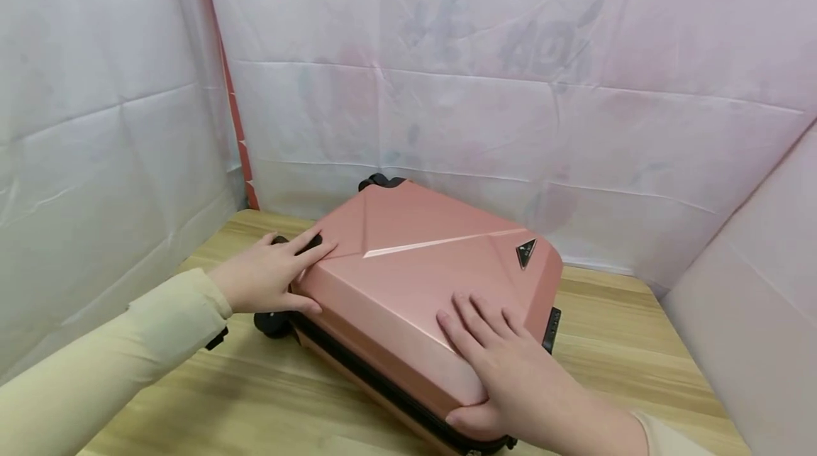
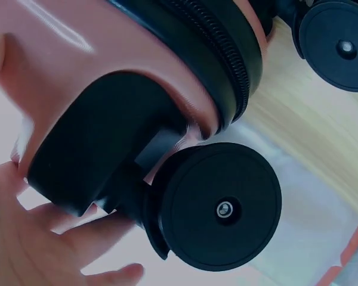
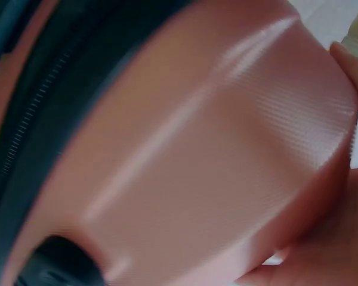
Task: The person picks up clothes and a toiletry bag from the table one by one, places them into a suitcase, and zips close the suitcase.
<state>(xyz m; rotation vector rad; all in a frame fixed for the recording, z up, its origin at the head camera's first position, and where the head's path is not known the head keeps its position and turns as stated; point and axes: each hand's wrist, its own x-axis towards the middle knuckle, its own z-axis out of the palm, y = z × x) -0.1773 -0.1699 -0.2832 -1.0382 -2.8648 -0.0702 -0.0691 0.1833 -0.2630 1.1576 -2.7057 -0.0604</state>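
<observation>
A pink hard-shell suitcase (image 1: 408, 264) lies flat, its ridged face up. My left hand (image 1: 271, 275) rests spread on its left corner, close by a black wheel (image 1: 273, 323); in the left wrist view the fingers (image 2: 77, 238) are straight and reach past a black corner guard (image 2: 107, 131). My right hand (image 1: 510, 364) presses on the near right corner, fingers spread over the top and thumb down the side. A black zipper band (image 3: 42, 101) runs round the suitcase's side and appears fully zipped where it shows.
The suitcase lies on a wood-grain tabletop (image 1: 638, 342). White printed sheets (image 1: 466, 108) hang behind and at both sides. A black lock or latch (image 1: 552, 330) is on the suitcase's right side, and a dark triangular badge (image 1: 526, 254) sits near its right corner.
</observation>
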